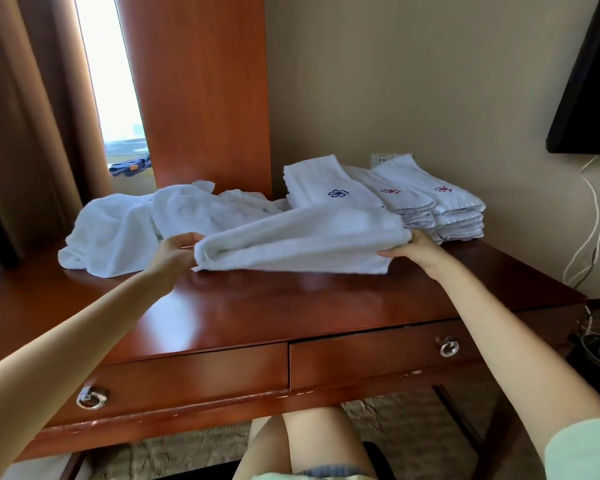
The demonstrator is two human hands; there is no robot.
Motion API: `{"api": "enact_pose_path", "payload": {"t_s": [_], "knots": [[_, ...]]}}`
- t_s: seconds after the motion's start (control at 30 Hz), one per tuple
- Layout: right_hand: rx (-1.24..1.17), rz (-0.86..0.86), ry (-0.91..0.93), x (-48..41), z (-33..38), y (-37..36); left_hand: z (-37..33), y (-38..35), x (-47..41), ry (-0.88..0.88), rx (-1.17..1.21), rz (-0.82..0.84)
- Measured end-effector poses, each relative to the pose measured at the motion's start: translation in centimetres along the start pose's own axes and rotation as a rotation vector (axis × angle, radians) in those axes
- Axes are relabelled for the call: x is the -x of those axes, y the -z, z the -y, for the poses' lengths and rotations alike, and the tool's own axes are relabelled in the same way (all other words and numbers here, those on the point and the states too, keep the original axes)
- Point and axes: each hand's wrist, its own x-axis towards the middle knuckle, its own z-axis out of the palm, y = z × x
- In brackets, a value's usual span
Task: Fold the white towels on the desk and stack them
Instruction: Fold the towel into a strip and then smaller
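- left hand (175,252): fingers curled round the left end of the half-folded towel (302,240), at its rounded fold.
- right hand (418,251): fingers lie flat under the towel's right end with the thumb on top, so the cloth is pinched between them.
- half-folded towel: white, in several layers, stretched between both hands. Its near edge touches the table (291,306) and its far edge is raised a little. It sits mid-table, in front of the folded pieces.
- loose towels (118,230): a white crumpled heap at the left rear of the table, just behind the left hand.
- blue-emblem towel (329,188): folded, white, at the right rear just behind the held towel. What lies under it is hidden.
- red-emblem stacks (444,202): two piles of folded white towels side by side, directly right of the blue-emblem towel and near the wall. Their layered edges are visible.
- table: glossy red-brown wood, with two front drawers, each with a metal ring pull (449,348).
- wall socket (381,160): behind the stacks, partly covered.
- dark screen (593,81): on the wall at upper right, with white cables (596,220) hanging below it.
- brown curtain (32,116): at far left, beside a bright window (108,64).
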Motion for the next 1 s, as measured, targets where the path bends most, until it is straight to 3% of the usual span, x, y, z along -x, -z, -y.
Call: {"api": "enact_pose_path", "payload": {"t_s": [0.07, 0.17, 0.33, 0.43, 0.53, 0.67, 0.83, 1.0], "knots": [[0.1, -0.012, 0.058, 0.2, -0.8, 0.4, 1.0, 0.3, 0.2, -0.019, -0.112, -0.007], [0.196, -0.002, -0.008, 0.4, -2.3, 1.4, 3.6, 1.3, -0.3, 0.068, -0.339, 0.022], [0.16, -0.037, -0.112, 0.0, -3.4, 1.6, 4.4, 0.3, -0.3, 0.4, -0.412, 0.055], [0.136, 0.018, -0.122, -0.1, -2.7, 0.4, 3.0, -1.7, -0.3, 0.471, -0.438, 0.14], [0.128, 0.036, -0.1, -0.2, -1.8, -0.5, 1.8, -3.7, -0.1, 0.462, -0.294, 0.159], [0.085, 0.061, -0.02, -0.7, -0.5, -1.1, -1.8, -5.3, -0.7, 0.172, -0.268, 0.092], [0.017, 0.157, 0.169, -2.2, 3.4, -3.3, -9.1, -6.9, -2.8, -0.425, -0.586, 0.223], [-0.045, 0.224, 0.269, -4.0, 9.1, -4.2, -15.2, -8.1, -4.7, -0.665, -0.461, 0.237]]}}
